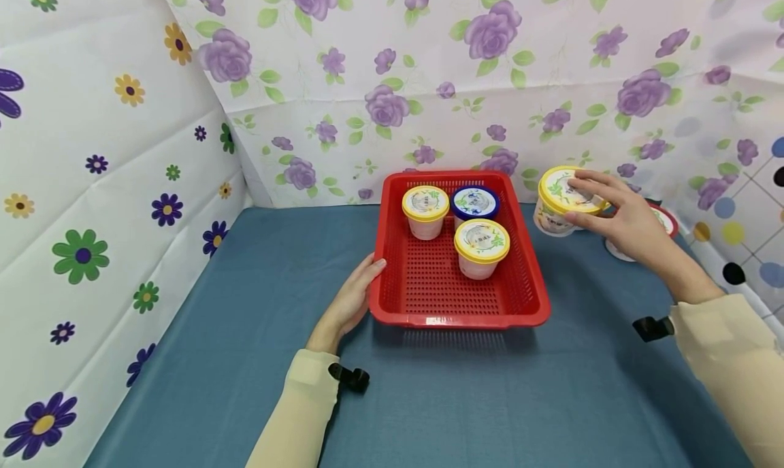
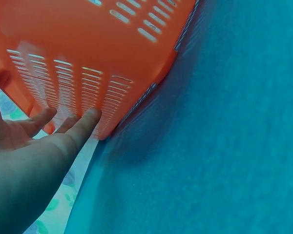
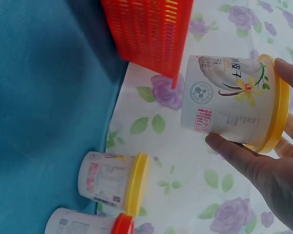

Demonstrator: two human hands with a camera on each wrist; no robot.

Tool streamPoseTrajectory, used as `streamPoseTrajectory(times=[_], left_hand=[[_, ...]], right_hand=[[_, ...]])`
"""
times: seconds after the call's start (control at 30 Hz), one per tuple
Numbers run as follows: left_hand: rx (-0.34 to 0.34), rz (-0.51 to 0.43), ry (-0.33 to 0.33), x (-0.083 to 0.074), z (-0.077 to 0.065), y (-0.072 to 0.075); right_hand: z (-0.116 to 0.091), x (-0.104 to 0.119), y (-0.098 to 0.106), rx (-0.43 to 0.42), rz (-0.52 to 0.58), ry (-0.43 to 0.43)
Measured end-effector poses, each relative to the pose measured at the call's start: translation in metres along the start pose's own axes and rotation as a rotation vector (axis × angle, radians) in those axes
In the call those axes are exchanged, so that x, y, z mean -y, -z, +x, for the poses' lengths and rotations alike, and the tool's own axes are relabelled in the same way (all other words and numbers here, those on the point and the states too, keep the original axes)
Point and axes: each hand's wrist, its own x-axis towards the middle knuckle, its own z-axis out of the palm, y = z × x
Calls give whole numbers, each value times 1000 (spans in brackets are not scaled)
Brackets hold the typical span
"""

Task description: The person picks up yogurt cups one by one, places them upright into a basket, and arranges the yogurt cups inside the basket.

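Note:
My right hand holds a paper ice cream tub with a yellow lid, fingers and thumb spread around it, raised above the table right of the red plastic basket. In the right wrist view the held tub shows a vanilla flower print. My left hand grips the basket's left rim; in the left wrist view its fingers lie along the slotted outer wall. Inside the basket stand two yellow-lidded tubs, one at back left and one at right, and a blue-lidded tub.
On the table behind my right hand stand a red-lidded tub and another yellow-lidded tub. A blue cloth covers the table. Flower-patterned sheets rise behind it and at the left; a dotted sheet lines the right.

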Motion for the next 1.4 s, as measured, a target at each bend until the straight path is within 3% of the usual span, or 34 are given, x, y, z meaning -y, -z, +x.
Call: streamPoseTrajectory(times=[0.73,1.4], left_hand=[[-3,-8,8,0,1,0],[-3,-8,8,1,2,-2]], right_hand=[[17,25,2,29,8,81],[33,44,-7,72,71,56]])
